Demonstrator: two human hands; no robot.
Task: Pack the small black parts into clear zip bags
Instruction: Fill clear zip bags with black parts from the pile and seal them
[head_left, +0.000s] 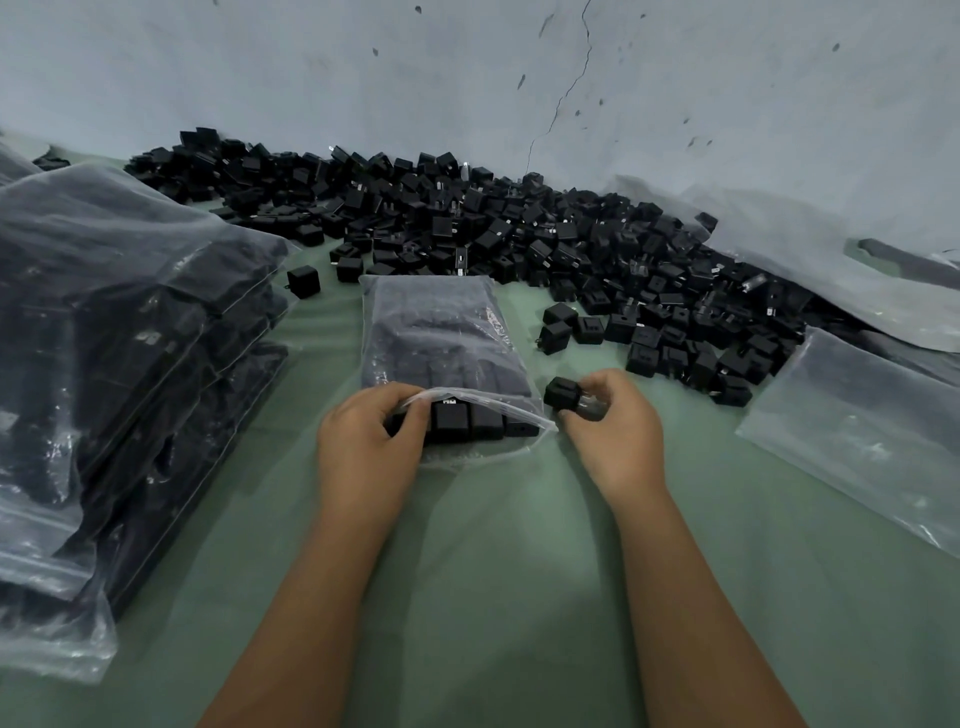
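**Last part going into a nearly full bag**

The left hand (366, 441) was curled over the near left corner of the zip bag (441, 353), its fingers pinching the upper lip and lifting the mouth open over a row of black parts already inside. Just to the right of the mouth, the right hand (613, 431) pinched one black part (562, 393) between fingertips and thumb, clear of the bag's edge.

To do this step well, the left hand should probably keep the lip raised and taut while the part slides in flat beside the row, square to its neighbours, so the zip can later close without bulging.

Beyond the hands the bag lay flat on the green bench (509, 545). Left of the left hand stood filled bags (130, 338); right of the right hand lay empty bags (857, 431). Farthest off, the loose pile (467, 223) ran along the wall (467, 78).
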